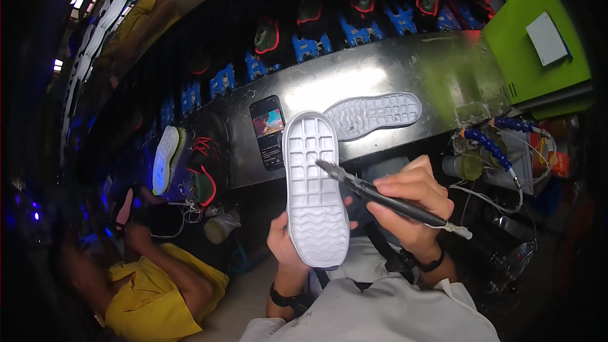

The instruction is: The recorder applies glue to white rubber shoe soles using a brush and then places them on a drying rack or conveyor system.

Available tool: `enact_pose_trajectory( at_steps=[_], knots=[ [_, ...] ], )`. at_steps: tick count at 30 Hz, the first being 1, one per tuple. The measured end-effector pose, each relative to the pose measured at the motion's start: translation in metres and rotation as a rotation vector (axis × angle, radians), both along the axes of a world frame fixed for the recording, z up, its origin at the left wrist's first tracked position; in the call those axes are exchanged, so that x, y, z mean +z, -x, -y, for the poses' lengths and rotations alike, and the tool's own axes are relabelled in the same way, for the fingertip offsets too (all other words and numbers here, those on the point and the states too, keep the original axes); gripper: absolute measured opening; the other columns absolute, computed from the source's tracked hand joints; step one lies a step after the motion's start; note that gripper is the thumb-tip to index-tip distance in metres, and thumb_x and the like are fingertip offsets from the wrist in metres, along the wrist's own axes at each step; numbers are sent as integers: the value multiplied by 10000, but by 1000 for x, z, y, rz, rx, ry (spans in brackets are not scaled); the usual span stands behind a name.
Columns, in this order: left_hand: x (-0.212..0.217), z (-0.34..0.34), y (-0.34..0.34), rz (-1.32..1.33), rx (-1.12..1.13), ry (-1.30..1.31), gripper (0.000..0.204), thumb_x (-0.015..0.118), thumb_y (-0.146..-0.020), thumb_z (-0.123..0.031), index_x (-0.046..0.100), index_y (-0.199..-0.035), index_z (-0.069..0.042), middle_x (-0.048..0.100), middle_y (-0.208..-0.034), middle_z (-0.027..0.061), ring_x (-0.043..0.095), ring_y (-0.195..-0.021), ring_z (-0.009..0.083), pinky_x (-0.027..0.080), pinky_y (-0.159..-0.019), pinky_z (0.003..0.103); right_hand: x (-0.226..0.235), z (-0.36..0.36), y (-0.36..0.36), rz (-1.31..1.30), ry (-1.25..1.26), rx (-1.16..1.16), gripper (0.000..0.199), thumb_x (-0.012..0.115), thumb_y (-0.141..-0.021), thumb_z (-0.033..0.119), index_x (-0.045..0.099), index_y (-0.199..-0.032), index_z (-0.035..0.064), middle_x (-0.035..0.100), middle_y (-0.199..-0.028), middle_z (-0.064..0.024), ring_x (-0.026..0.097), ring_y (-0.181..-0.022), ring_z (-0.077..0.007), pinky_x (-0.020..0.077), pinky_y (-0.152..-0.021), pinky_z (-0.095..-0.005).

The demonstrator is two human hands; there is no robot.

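A pale grey shoe sole [316,193] stands lengthwise in front of me, its inner side with a grid of square hollows and wavy ridges facing up. My left hand [286,244] is closed around its lower end, fingertips showing at the right edge. In my right hand [415,199] is a dark-handled brush [358,185], held like a pen. Its frayed, greyish tip lies over the grid near the sole's right edge; whether it touches cannot be told. Behind, a second grey sole [380,116] lies on the metal bench [443,73], partly covered by the held one.
Left of the held sole lies a phone [267,132] with a lit screen. Blue racks [311,47] carry dark shoe uppers beyond the bench. Blue jointed hoses [491,147] and containers stand at right, below a green cabinet [538,44]. A person in yellow [161,291] works at left.
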State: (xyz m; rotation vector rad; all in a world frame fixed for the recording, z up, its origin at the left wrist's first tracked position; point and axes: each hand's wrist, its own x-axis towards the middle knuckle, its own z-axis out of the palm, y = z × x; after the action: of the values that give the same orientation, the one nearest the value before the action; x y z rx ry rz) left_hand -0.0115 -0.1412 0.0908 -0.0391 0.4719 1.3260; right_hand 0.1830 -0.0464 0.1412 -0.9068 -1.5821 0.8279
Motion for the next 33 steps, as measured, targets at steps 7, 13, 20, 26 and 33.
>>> enact_pose_trajectory(
  at_steps=[7,13,20,26,33],
  knots=[
    [-10,27,-11,195,97,1,747,353,-931,-438,338,-1531,7,478,-1477,227,516,-1302,454,420,-1083,603,-16,3,54,119,-134,12,271,829,-677,-9,747,-934,17,719,-871,-96,637,-763,-231,471,-685,-329],
    [7,17,-22,-11,142,-8,626,317,-977,-333,417,-1492,9,523,-1451,216,516,-1335,346,361,-1171,454,-8,2,21,2,151,-3,260,835,-699,9,764,-949,26,759,-925,-89,659,-775,-218,499,-735,-345],
    [27,-20,-36,86,5,-128,823,296,-1016,-621,183,-1606,-58,307,-1561,336,420,-1361,505,385,-1103,620,2,29,-20,-439,363,478,249,820,-731,24,744,-967,11,709,-861,-82,652,-789,-178,506,-752,-335],
    [11,-50,-28,233,-290,-371,1011,365,-952,-745,141,-1595,3,274,-1572,344,368,-1400,523,377,-1132,589,8,51,-27,-250,277,482,229,807,-752,-39,741,-968,-6,713,-875,-119,697,-769,-167,539,-695,-253],
    [41,-45,-21,-147,-210,-134,990,435,-941,-708,224,-1577,21,233,-1580,362,255,-1401,627,375,-1080,681,28,40,-43,-141,392,668,251,810,-761,-47,752,-1002,-3,743,-940,-128,725,-791,-215,557,-735,-293]
  ],
)
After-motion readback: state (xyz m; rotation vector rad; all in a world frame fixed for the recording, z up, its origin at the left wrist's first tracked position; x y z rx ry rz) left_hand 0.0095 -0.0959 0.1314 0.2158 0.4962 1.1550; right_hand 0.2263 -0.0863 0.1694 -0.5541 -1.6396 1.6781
